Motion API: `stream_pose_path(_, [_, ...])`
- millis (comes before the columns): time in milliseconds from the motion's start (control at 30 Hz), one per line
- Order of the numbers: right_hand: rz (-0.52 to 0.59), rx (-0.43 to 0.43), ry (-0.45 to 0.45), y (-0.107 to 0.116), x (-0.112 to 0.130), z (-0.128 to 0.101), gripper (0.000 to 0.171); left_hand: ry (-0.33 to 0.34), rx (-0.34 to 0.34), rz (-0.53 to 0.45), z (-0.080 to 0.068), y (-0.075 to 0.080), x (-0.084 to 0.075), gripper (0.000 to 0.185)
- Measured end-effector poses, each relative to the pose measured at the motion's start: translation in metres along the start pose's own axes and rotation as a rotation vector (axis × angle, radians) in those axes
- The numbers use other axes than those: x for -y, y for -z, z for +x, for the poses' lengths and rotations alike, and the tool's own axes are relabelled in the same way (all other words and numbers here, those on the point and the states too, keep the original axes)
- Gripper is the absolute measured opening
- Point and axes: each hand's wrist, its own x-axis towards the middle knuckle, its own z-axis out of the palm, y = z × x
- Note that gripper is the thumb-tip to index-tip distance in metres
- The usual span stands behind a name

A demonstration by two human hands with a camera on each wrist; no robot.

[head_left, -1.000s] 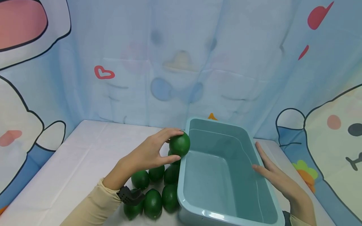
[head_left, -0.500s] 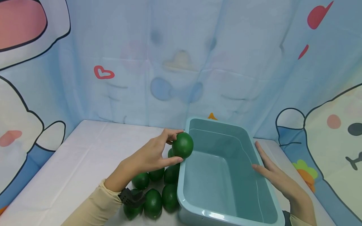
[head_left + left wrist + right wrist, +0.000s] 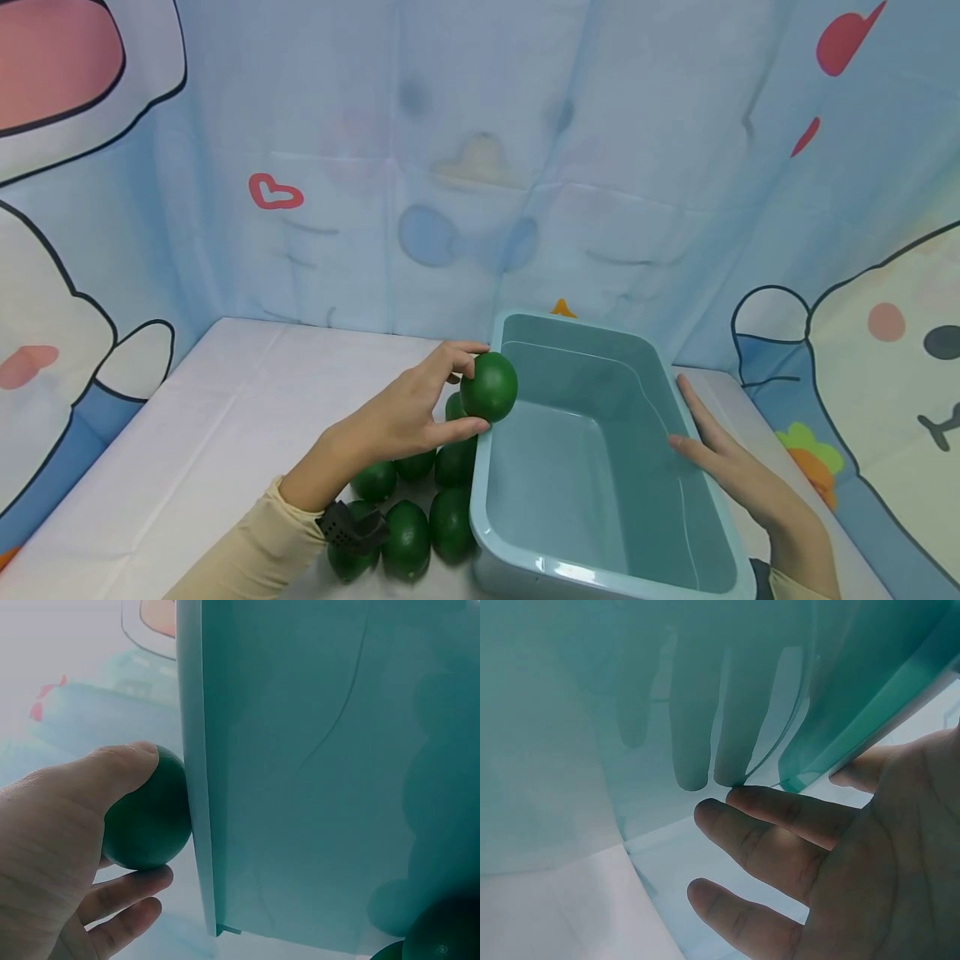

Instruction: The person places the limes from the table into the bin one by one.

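Head view. Left hand (image 3: 408, 417): fingers and thumb curled round a green ball (image 3: 489, 387), held in the air just above the left rim of a pale teal plastic tub (image 3: 600, 467). The tub shows nothing inside. Right hand (image 3: 731, 467): fingers straight, laid flat against the tub's outer right wall, gripping nothing. A cluster of green balls (image 3: 420, 500) lies on the white table (image 3: 195, 433), touching or just beside the tub's left wall, below the left forearm. Cartoon-print fabric backdrop (image 3: 450, 167) behind.

Risk, judged: the held ball sits over the rim rather than clearly inside it; let go here, it could strike the edge, bounce back onto the table and scatter the cluster.

Left wrist view. Left hand (image 3: 67, 847): thumb over the top of the green ball (image 3: 146, 817), other fingers beneath it. The ball touches, or is very near, the tub's (image 3: 315, 787) outer wall and rim; which one cannot be told. Another green ball (image 3: 442, 930) shows at the lower right.

Risk, judged: a push against the wall could slide the light tub sideways.

Right wrist view. Right hand (image 3: 840, 862): palm open, fingers (image 3: 795, 814) extended along the translucent tub (image 3: 705, 697) wall, their reflection visible in it.

Risk, judged: a flat hand only braces the tub from one side; it would not stop it tipping or lifting.
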Motion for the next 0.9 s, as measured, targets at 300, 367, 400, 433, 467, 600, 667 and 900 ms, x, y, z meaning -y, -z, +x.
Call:
stream_pose_path(300, [-0.016, -0.002, -0.002, 0.0004, -0.0006, -0.0003, 0.075, -0.007, -0.005, 0.016, -0.0002, -0.0027, 0.0017, 0.046])
stream_pose_path(367, [-0.013, -0.002, -0.002, 0.0005, -0.0008, -0.0003, 0.075, -0.006, -0.001, 0.019, -0.0001, -0.0029, 0.0012, 0.046])
stream_pose_path(400, [-0.008, -0.001, -0.003, 0.0005, -0.0009, -0.0003, 0.074, -0.005, 0.000, 0.019, -0.0001, -0.0028, 0.0008, 0.045])
stream_pose_path(433, [-0.004, 0.001, -0.005, 0.0005, -0.0010, -0.0005, 0.074, -0.004, 0.001, 0.018, -0.0002, -0.0028, 0.0005, 0.045])
stream_pose_path(467, [0.001, 0.003, -0.006, 0.0006, -0.0011, -0.0006, 0.074, -0.001, 0.002, 0.017, -0.0002, -0.0027, 0.0000, 0.045])
stream_pose_path(600, [0.017, 0.009, -0.009, 0.0011, -0.0012, -0.0008, 0.074, 0.012, 0.002, 0.024, 0.0001, -0.0027, -0.0013, 0.044])
stream_pose_path(667, [0.014, 0.008, -0.008, 0.0012, -0.0010, -0.0008, 0.074, 0.018, 0.002, 0.028, 0.0002, -0.0031, -0.0012, 0.043])
stream_pose_path(900, [0.003, 0.006, -0.012, 0.0010, 0.0003, -0.0006, 0.074, 0.001, 0.001, 0.053, 0.0003, -0.0045, 0.0004, 0.043])
